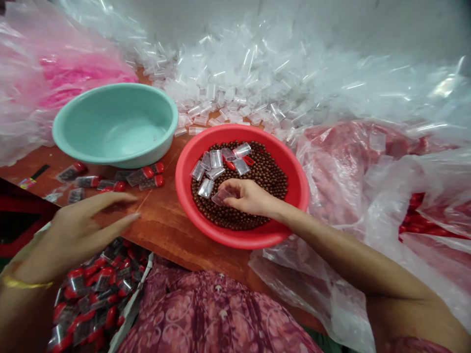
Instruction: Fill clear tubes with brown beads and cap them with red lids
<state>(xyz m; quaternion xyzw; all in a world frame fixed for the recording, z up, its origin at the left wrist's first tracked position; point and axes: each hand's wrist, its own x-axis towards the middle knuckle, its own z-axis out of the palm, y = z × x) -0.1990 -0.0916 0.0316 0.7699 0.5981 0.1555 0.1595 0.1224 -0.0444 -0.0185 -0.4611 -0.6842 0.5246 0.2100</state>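
A red bowl (290, 176) sits in the middle, filled with small brown beads (265, 176) and several empty clear tubes (215, 164). My right hand (250, 196) rests inside it, fingers pinched on one clear tube (222, 196) over the beads. My left hand (84, 228) hovers over the wooden table edge, fingers stretched out and holding nothing. Just beyond its fingertips lie several filled tubes with red caps (143, 176). A bag of such capped tubes (95, 289) lies below my left hand.
An empty teal bowl (114, 122) stands at the back left. A heap of clear empty tubes (257, 83) fills the back. Pink plastic bags (47, 73) are at far left; bags with red caps (423, 206) crowd the right.
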